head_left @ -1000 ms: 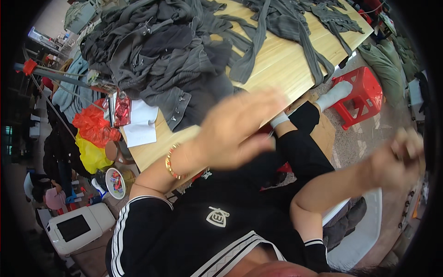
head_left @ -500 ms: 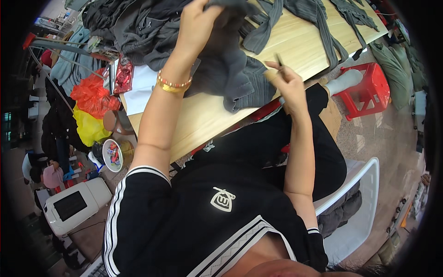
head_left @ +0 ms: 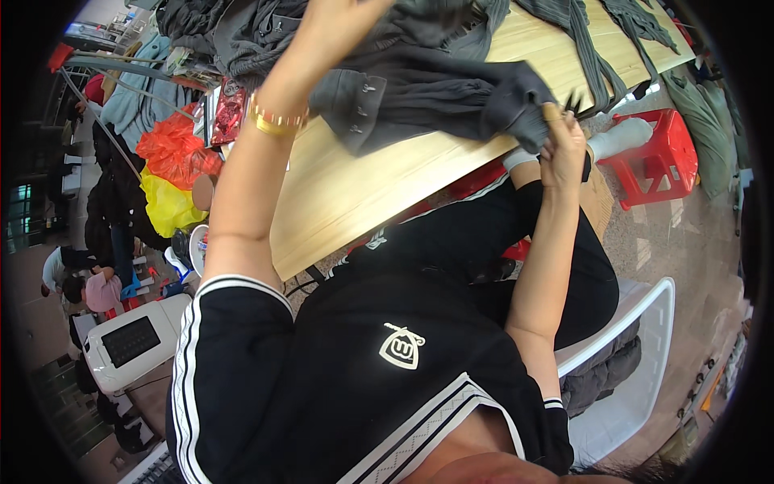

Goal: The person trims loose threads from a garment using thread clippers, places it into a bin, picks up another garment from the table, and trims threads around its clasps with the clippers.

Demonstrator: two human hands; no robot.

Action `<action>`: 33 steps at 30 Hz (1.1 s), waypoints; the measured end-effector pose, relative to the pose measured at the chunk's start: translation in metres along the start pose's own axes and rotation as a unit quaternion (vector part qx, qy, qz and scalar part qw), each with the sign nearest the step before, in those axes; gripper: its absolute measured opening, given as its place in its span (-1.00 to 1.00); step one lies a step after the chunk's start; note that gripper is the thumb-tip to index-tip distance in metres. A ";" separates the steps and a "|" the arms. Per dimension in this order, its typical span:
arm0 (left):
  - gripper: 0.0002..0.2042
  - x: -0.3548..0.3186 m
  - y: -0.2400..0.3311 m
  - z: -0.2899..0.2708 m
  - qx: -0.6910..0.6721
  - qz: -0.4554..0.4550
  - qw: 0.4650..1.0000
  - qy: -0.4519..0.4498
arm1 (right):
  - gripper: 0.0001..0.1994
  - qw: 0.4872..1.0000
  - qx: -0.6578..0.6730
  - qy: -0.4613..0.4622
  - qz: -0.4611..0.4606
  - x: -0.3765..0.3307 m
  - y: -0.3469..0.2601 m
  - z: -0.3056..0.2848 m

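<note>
A dark grey garment (head_left: 435,101) is stretched across the wooden table, slightly blurred, with small pale fastenings or marks at its left part. At its right end, my right hand (head_left: 563,149) is closed, fingers and thumb against the cloth's edge. Two dark pointed tips stick up from that hand, like small thread snips (head_left: 573,103). A yellowish covering shows on one fingertip. My left hand (head_left: 343,16) reaches over the garment at the top edge; its fingers are blurred and partly cut off, so their grip is unclear.
More dark grey garments (head_left: 258,36) are heaped at the table's far left, and strips of grey cloth (head_left: 576,48) lie far right on the table (head_left: 347,198). Red (head_left: 173,149) and yellow bags (head_left: 165,202) hang beside it. A red stool (head_left: 665,153) and white bin (head_left: 645,363) stand right.
The garment has been spread out toward the right. My right hand has moved right and now meets its end. My left hand has shifted slightly up, its fingers leaving the picture.
</note>
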State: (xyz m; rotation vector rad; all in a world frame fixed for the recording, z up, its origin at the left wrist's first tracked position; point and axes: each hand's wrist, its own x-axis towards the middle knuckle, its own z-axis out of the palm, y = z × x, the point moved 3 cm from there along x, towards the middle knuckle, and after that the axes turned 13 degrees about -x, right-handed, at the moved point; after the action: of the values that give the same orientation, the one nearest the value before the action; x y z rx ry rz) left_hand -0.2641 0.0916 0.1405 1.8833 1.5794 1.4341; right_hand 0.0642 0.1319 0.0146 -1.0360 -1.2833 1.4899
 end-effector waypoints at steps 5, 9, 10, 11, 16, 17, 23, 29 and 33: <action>-0.71 -0.076 -0.033 0.014 0.051 -0.024 0.988 -0.142 | -0.84 0.997 0.065 0.023 0.028 0.008 -0.002 -0.012; -0.67 -0.105 -0.038 0.018 0.119 -0.052 0.980 -0.148 | -0.80 0.997 0.054 0.046 0.039 0.008 0.002 -0.012; -0.76 -0.106 -0.036 0.020 0.116 -0.053 0.983 -0.136 | -0.79 0.996 0.045 0.056 0.046 0.009 0.007 -0.015; -0.86 -0.108 -0.040 0.018 0.125 -0.016 0.984 -0.129 | -0.77 0.996 0.035 0.062 0.044 0.006 0.004 -0.012; -0.89 -0.103 0.009 0.027 0.180 0.026 0.983 -0.010 | -0.71 0.977 -0.168 0.118 -0.063 -0.003 -0.007 -0.012; -0.89 -0.100 0.023 0.029 0.169 0.035 0.985 0.017 | -0.68 0.979 -0.150 0.106 -0.093 -0.007 -0.016 0.000; -0.87 -0.066 0.090 0.067 -0.119 0.087 0.989 0.012 | -0.48 0.986 -0.023 -0.128 -0.101 -0.046 -0.053 0.067; -0.89 -0.054 0.103 0.088 -0.273 0.088 0.958 0.007 | -0.94 0.990 -0.040 -0.031 -0.134 -0.046 -0.063 0.050; -0.82 -0.089 0.097 0.089 -0.301 0.069 0.947 0.084 | -0.90 0.974 0.186 -0.002 -0.130 -0.044 -0.073 0.019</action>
State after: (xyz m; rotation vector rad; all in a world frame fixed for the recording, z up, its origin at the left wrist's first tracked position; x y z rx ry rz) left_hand -0.1272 0.0119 0.1283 1.5506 0.9156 1.9079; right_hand 0.0642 0.0901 0.0916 -0.5961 -1.0436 1.4558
